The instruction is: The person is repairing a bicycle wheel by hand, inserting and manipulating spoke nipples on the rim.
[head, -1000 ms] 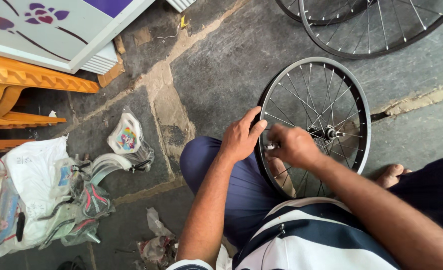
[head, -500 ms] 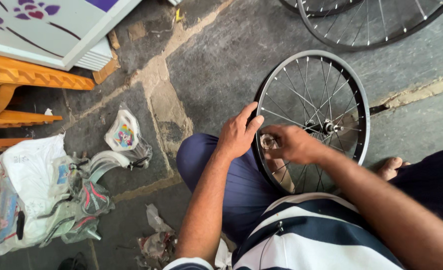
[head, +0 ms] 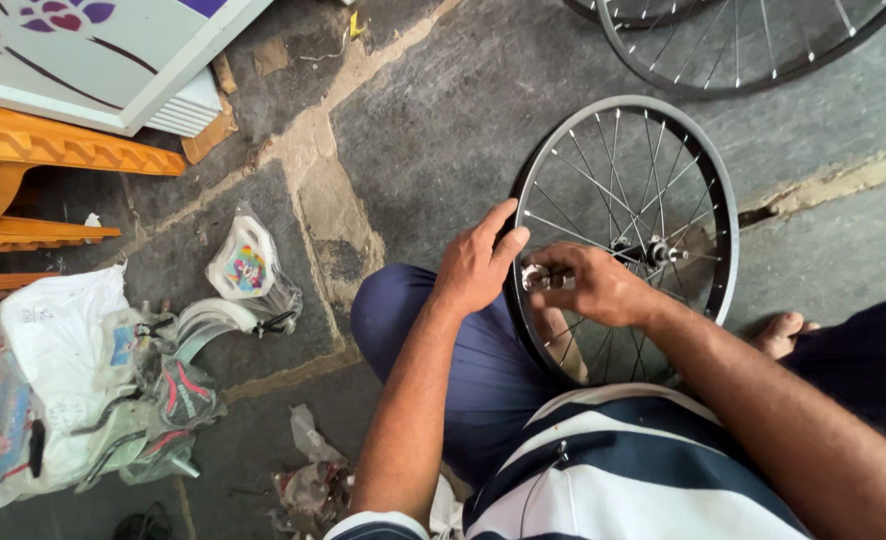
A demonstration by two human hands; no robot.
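A small spoked bicycle wheel point(head: 708, 170) with a black rim stands upright on the stone floor between my knees. My left hand point(head: 475, 265) grips the rim at its near left side, fingers over the edge. My right hand point(head: 593, 285) is closed around the silver axle end point(head: 535, 277) that sticks out of the hub toward me. The hub's far end point(head: 668, 252) shows behind the spokes. My bare foot point(head: 785, 330) rests just right of the wheel.
Two more black spoked wheels point(head: 743, 50) lie at the top right. At left sit white plastic bags point(head: 53, 350), wrapped bicycle parts point(head: 178, 390), a small printed bag point(head: 246, 265), orange wooden furniture point(head: 53, 150) and a white painted panel point(head: 93, 60).
Both hands stay on the wheel. My right hand has shifted slightly along the axle and the view has drifted a little; the wheel stays in place.
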